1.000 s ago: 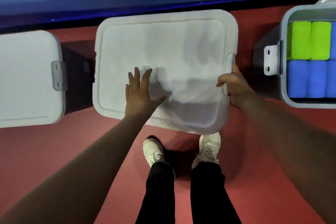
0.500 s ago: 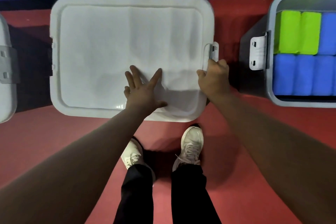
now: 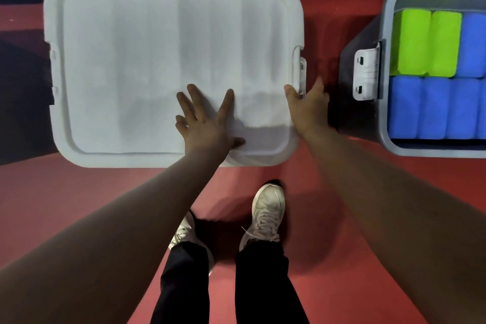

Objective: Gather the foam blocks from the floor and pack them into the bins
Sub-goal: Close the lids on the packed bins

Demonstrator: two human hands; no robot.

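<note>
- Right now, on the head view, the left hand (image 3: 207,123) lies flat with its fingers spread on the white lid (image 3: 147,60), near the front right corner. I read that as weight put on the lid to seat it on the bin under it.
- The right hand (image 3: 307,105) is at the lid's right edge, thumb on the rim and forefinger stretched up the outside of the latch (image 3: 302,73). Its other fingers are hidden, so I cannot tell whether it grips or only pushes. My guess is that it is there to snap the latch home.
- The lid covers its bin completely, so whatever is packed inside is out of sight.
- The only foam I can see is in the open bin (image 3: 386,8) to the right. The green blocks (image 3: 428,45) stand at the back and the blue blocks (image 3: 431,108) in a row in front, side by side and tight, presumably to use every gap.
- The shoes (image 3: 268,208) stand on the red floor (image 3: 79,205) just in front of the lidded bin, close enough to lean over it.
- I judge this to be the closing stage of packing, and the open bin likely wants its lid next.
</note>
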